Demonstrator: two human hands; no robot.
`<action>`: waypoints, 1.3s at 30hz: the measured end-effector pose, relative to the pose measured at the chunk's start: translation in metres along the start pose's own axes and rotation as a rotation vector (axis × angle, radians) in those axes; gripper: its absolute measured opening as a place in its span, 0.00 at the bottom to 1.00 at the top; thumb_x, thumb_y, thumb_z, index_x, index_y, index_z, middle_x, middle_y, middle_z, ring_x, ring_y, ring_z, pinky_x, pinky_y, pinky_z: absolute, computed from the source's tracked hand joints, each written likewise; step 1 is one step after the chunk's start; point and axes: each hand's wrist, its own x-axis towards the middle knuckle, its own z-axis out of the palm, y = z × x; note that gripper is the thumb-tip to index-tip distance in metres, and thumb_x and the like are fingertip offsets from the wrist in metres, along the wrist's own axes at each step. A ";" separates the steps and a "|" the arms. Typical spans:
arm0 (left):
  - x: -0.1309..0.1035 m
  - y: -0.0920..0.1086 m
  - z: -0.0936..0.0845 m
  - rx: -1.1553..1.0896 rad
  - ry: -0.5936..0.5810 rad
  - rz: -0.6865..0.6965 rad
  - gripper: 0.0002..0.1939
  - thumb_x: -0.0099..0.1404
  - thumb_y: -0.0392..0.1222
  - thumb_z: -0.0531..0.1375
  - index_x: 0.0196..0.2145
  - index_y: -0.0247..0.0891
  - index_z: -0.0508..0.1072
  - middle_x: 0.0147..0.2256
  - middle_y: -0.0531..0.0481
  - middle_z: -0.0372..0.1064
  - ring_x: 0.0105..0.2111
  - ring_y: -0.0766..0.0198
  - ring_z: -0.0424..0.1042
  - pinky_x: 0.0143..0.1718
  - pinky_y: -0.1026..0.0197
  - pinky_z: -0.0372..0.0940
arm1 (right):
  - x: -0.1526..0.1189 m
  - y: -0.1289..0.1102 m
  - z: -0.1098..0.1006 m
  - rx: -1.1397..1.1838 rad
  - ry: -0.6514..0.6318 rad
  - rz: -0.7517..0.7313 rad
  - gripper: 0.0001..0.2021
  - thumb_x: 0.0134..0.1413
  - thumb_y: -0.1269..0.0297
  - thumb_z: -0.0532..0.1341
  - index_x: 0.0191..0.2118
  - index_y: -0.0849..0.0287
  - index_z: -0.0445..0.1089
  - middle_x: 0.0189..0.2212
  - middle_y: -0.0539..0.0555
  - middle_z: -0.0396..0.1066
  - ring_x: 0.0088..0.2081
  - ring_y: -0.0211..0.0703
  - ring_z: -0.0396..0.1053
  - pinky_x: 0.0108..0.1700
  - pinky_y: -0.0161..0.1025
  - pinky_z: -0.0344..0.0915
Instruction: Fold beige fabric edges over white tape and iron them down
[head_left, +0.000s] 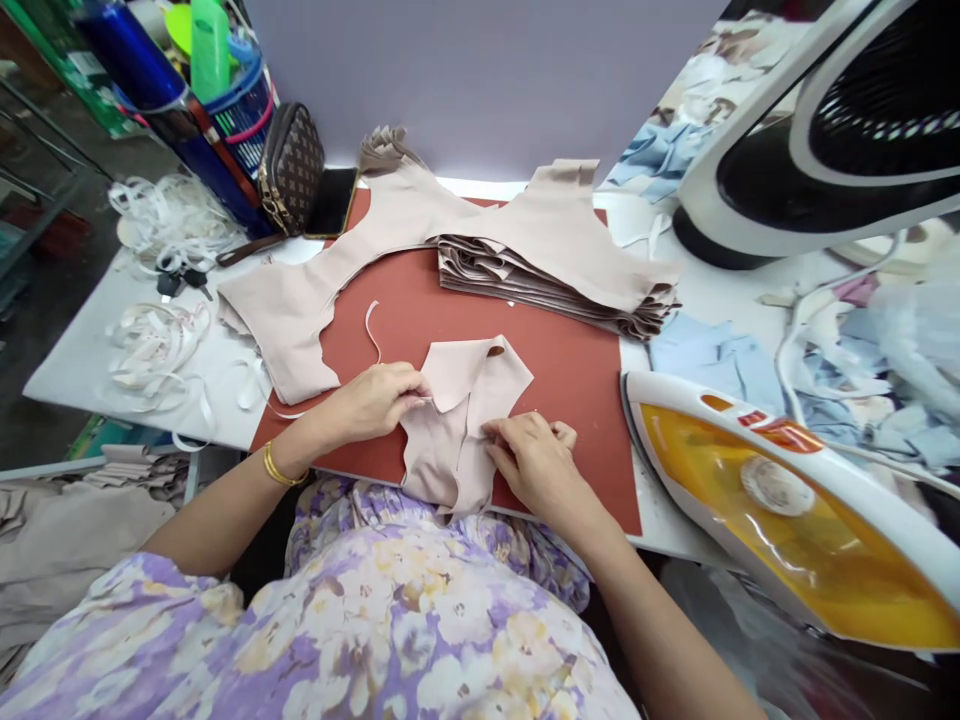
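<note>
A small beige fabric piece [471, 400] lies at the front of the reddish-brown mat [420, 300], its lower end hanging over the table's front edge. My left hand [386, 400] pinches its left edge between thumb and fingers. A thin pale ribbon [373, 328] curls up on the mat behind that hand. On the other side, my right hand [534, 455] has its thumb and index finger closed on the right edge of the cloth. Farther back are a stack of beige cut pieces [555, 270] and another beige piece [300, 300] on the left.
An orange and white iron [780, 500] stands close on the right, with a white fan [750, 170] behind it. Blue cloth scraps [712, 355] lie between. At left are white ribbon coils [161, 340], keys [180, 282], a brown pouch [292, 165] and a blue basket [251, 120].
</note>
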 end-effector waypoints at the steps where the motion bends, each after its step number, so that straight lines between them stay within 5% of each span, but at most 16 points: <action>1: 0.000 -0.001 -0.007 -0.011 0.013 0.004 0.08 0.68 0.35 0.55 0.38 0.35 0.74 0.36 0.47 0.73 0.35 0.63 0.71 0.40 0.60 0.65 | 0.000 -0.001 -0.001 -0.001 0.000 -0.010 0.07 0.60 0.69 0.56 0.39 0.55 0.70 0.37 0.54 0.73 0.45 0.48 0.64 0.49 0.50 0.46; 8: 0.012 -0.005 -0.056 -0.216 0.080 -0.054 0.10 0.65 0.44 0.56 0.35 0.38 0.74 0.33 0.48 0.73 0.32 0.61 0.69 0.35 0.58 0.66 | 0.006 0.001 -0.023 0.050 0.047 -0.136 0.04 0.49 0.72 0.57 0.30 0.56 0.67 0.32 0.50 0.72 0.39 0.42 0.67 0.46 0.46 0.57; 11: 0.039 -0.006 -0.087 -0.364 0.167 -0.031 0.10 0.61 0.48 0.59 0.33 0.39 0.72 0.29 0.50 0.71 0.29 0.61 0.69 0.32 0.58 0.66 | 0.027 0.017 -0.073 0.251 0.126 -0.120 0.03 0.54 0.64 0.57 0.31 0.55 0.67 0.30 0.50 0.73 0.34 0.39 0.70 0.40 0.41 0.65; 15: 0.108 0.000 -0.142 -0.442 0.374 0.066 0.09 0.54 0.43 0.62 0.30 0.35 0.71 0.26 0.52 0.67 0.25 0.68 0.65 0.28 0.65 0.61 | 0.079 0.042 -0.167 0.429 0.460 0.038 0.11 0.45 0.57 0.65 0.35 0.56 0.72 0.30 0.53 0.75 0.33 0.43 0.72 0.36 0.42 0.69; 18: 0.159 0.005 -0.179 -0.540 0.690 0.152 0.07 0.52 0.38 0.60 0.31 0.35 0.69 0.24 0.55 0.62 0.22 0.73 0.59 0.24 0.68 0.57 | 0.112 0.057 -0.227 0.273 0.828 0.036 0.11 0.47 0.63 0.61 0.39 0.58 0.74 0.34 0.56 0.76 0.34 0.44 0.72 0.39 0.43 0.69; 20: 0.182 0.001 -0.191 -0.570 0.811 0.205 0.07 0.52 0.37 0.58 0.31 0.35 0.68 0.24 0.56 0.61 0.21 0.73 0.57 0.23 0.69 0.56 | 0.121 0.064 -0.253 0.103 0.937 0.005 0.12 0.51 0.65 0.57 0.41 0.59 0.73 0.36 0.58 0.75 0.36 0.45 0.72 0.41 0.44 0.67; 23: 0.200 -0.016 -0.180 -0.500 0.820 0.233 0.07 0.51 0.39 0.59 0.30 0.35 0.69 0.24 0.56 0.63 0.22 0.72 0.59 0.25 0.68 0.59 | 0.122 0.073 -0.261 -0.114 0.876 -0.006 0.10 0.48 0.68 0.58 0.36 0.59 0.74 0.37 0.59 0.75 0.40 0.48 0.69 0.47 0.48 0.63; 31: 0.193 -0.069 -0.086 -0.197 0.474 -0.010 0.16 0.54 0.47 0.60 0.36 0.32 0.75 0.36 0.43 0.76 0.34 0.61 0.73 0.38 0.60 0.69 | 0.111 0.108 -0.196 -0.321 0.376 0.061 0.08 0.42 0.73 0.59 0.23 0.55 0.75 0.28 0.57 0.72 0.37 0.47 0.64 0.41 0.46 0.52; 36: 0.137 -0.080 -0.088 -0.020 0.656 -0.106 0.30 0.57 0.51 0.59 0.54 0.33 0.69 0.52 0.38 0.72 0.49 0.56 0.73 0.47 0.57 0.71 | 0.031 0.062 -0.203 -0.261 0.363 0.007 0.10 0.55 0.59 0.58 0.35 0.53 0.76 0.34 0.58 0.73 0.39 0.48 0.66 0.43 0.47 0.57; 39: 0.083 -0.091 -0.094 0.210 0.646 -0.240 0.22 0.60 0.52 0.56 0.45 0.36 0.74 0.44 0.42 0.75 0.44 0.53 0.75 0.50 0.53 0.69 | -0.036 0.015 -0.196 0.288 0.217 -0.177 0.12 0.60 0.53 0.57 0.30 0.48 0.74 0.27 0.54 0.71 0.33 0.46 0.67 0.42 0.48 0.63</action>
